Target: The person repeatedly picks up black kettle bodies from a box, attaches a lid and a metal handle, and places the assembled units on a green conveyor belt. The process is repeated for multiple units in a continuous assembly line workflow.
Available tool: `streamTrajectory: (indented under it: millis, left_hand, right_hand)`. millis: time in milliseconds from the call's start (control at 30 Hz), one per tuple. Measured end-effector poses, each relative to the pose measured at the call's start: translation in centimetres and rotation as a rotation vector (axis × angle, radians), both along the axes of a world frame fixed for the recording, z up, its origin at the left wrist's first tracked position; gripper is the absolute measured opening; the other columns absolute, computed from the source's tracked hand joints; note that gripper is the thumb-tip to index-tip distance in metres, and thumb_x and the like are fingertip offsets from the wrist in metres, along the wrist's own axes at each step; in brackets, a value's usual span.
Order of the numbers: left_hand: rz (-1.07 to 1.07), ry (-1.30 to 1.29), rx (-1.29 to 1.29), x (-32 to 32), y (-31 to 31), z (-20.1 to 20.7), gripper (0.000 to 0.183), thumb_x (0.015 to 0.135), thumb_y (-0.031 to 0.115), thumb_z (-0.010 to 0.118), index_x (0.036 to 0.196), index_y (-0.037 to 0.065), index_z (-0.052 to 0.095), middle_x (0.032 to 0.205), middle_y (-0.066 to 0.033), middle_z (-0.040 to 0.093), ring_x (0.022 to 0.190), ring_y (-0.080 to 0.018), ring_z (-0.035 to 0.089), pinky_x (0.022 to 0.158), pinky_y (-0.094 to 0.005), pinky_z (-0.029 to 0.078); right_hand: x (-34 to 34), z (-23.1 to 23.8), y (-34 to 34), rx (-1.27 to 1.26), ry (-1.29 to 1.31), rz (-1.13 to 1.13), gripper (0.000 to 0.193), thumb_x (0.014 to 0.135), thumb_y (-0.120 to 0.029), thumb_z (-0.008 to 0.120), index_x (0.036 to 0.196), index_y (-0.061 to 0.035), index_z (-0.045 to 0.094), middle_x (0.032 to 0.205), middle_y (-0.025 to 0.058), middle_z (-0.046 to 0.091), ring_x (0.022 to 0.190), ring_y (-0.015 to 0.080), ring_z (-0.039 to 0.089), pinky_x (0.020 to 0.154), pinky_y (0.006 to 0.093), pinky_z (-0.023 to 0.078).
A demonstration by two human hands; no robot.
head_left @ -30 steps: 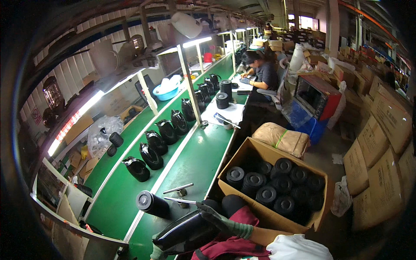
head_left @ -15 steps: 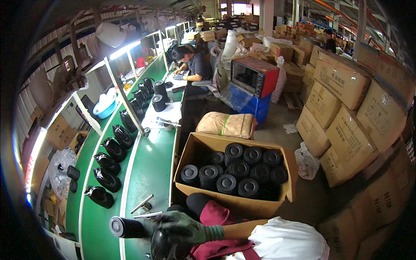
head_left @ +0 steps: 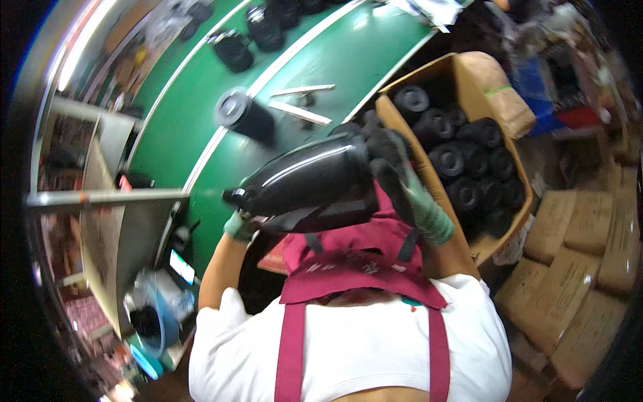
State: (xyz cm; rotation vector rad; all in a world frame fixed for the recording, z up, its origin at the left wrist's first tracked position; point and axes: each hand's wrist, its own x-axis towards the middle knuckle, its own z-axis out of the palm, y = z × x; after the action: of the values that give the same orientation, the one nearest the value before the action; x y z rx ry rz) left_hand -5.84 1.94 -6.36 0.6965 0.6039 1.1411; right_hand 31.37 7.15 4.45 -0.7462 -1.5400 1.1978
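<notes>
I hold a glossy black tapered housing (head_left: 308,181) lengthwise in front of my apron, above the green bench. My left hand (head_left: 241,226), in a green-cuffed glove, is at the narrow end; its fingers are mostly hidden behind the housing. My right hand (head_left: 398,171), in a dark glove with a green cuff, grips the wide end and is a little blurred. Beyond the housing, a stack of black ribbed round parts (head_left: 244,114) stands on the bench. Beside it lies a metal T-shaped tool (head_left: 301,110).
An open carton (head_left: 422,157) full of black round ribbed parts stands right of the bench. Several black housings (head_left: 231,50) line the far green bench (head_left: 194,87). Stacked cartons (head_left: 556,281) fill the right side. A metal frame bar (head_left: 107,199) juts in at left.
My view has swung down toward my body. The housing has come up off the bench edge into both hands, and my left hand now shows at its narrow end.
</notes>
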Motion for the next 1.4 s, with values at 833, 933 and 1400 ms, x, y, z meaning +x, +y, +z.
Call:
streamTrajectory:
  millis: [833, 933, 1400]
  left_hand:
    - [0.426, 0.781, -0.209, 8.3, -3.3, -1.5, 0.018, 0.074, 0.005, 0.066, 0.092, 0.003, 0.069, 0.075, -0.0113, 0.064, 0.074, -0.0121, 0.057, 0.067, -0.0351, 0.048]
    - [0.553, 1.179, 0.568, 6.8, -3.1, 10.0, 0.035, 0.064, 0.018, 0.075, 0.097, 0.009, 0.07, 0.09, -0.0117, 0.068, 0.086, -0.0335, 0.066, 0.077, -0.042, 0.053]
    - [0.427, 1.112, 0.198, 4.8, -3.2, 5.5, 0.03, 0.072, 0.013, 0.071, 0.101, 0.007, 0.072, 0.089, -0.015, 0.071, 0.08, -0.0264, 0.07, 0.075, -0.0361, 0.054]
  right_hand:
    - [-2.1, -5.2, 0.4, -0.444, -0.018, 0.1, 0.073, 0.095, -0.046, 0.052, 0.147, 0.0027, 0.035, 0.146, 0.0161, 0.043, 0.136, 0.0253, 0.04, 0.114, 0.0352, 0.028]
    - [-1.9, -5.3, 0.8, -0.438, -0.032, 0.071, 0.073, 0.095, -0.046, 0.052, 0.147, 0.0028, 0.035, 0.146, 0.0161, 0.043, 0.136, 0.0253, 0.04, 0.114, 0.0352, 0.028]
    - [-2.0, -5.0, 1.2, -0.44, -0.052, 0.093, 0.071, 0.095, -0.045, 0.052, 0.146, 0.0032, 0.037, 0.144, 0.0162, 0.045, 0.135, 0.0255, 0.042, 0.114, 0.0354, 0.028]
